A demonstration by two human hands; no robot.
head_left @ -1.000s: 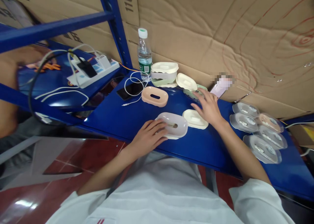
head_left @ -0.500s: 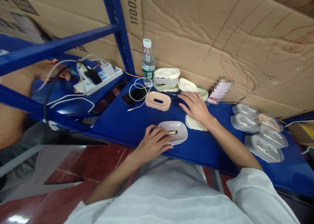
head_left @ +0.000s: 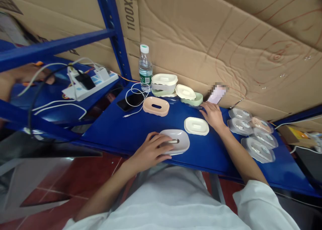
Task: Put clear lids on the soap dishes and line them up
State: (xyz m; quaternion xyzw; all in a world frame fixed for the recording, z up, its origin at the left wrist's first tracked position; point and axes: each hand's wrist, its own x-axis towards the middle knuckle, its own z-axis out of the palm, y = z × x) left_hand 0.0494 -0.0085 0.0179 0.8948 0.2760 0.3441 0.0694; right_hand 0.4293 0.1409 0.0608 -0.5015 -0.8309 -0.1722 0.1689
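My left hand (head_left: 156,148) lies over the left side of a pale grey soap dish (head_left: 182,144) near the table's front edge. Its fingers curl inside the dish and the thumb stays at the near rim, gripping it. Beside these fingertips a small cream piece (head_left: 174,141) sits at the dish's slot. At the back, my right hand (head_left: 213,115) is open, thumb apart from the fingers, close to the green dish (head_left: 195,99). Whether its fingertips touch anything is hard to make out. Between the hands lies a cream insert tray (head_left: 196,126).
A peach dish (head_left: 156,106) is near a phone (head_left: 132,101) with a white cable. Behind stand a water bottle (head_left: 145,69) and stacked dishes (head_left: 164,84). Several clear-wrapped dishes (head_left: 258,149) lie right. A blue frame bar (head_left: 57,47) and another person's arm (head_left: 27,74) are left.
My right hand has moved right, away from the stacked dishes, uncovering the green dish and the cream insert tray. My left hand stays on the grey dish. The view has shifted slightly.
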